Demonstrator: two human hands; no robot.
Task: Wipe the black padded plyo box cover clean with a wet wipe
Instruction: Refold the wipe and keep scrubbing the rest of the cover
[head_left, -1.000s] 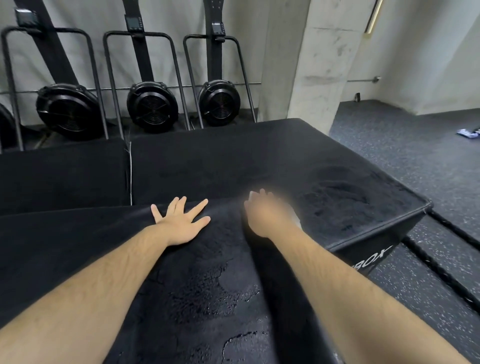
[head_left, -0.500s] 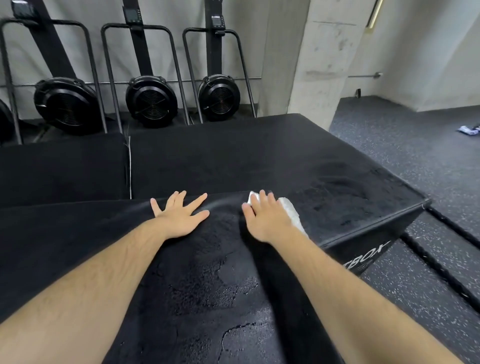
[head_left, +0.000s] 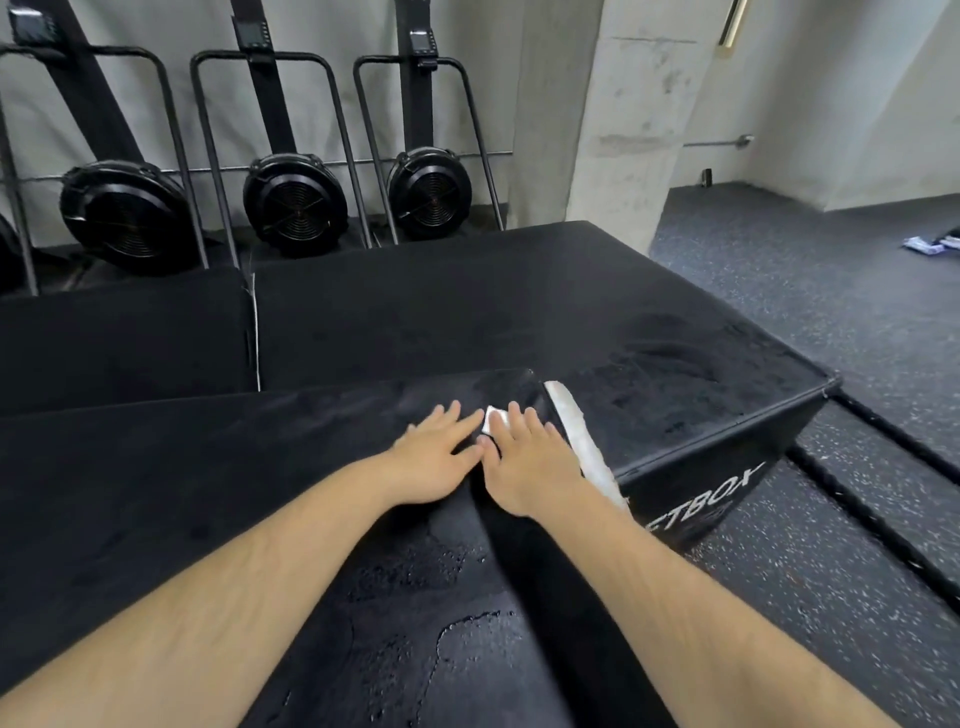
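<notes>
Black padded plyo box cover (head_left: 234, 493) had a plush, napped texture and a rounded far right corner. Small white wet wipe (head_left: 490, 419) lay flat near that corner, pinned under right hand (head_left: 524, 462). Its fingers (head_left: 513, 423) were straight, close together and pressing down, not curled. Left hand (head_left: 434, 460) lay flat on the cover just beside it, fingers straight and narrowly spread, hands almost touching. Glossy wet blotches (head_left: 415, 644) marked the cover's near part. White crumpled strip (head_left: 584, 447) ran down the cover's right edge; couldn't tell if it was part of the wipe. Lower black box (head_left: 675, 395) with white lettering sat just right, on speckled rubber floor (head_left: 831, 597).
</notes>
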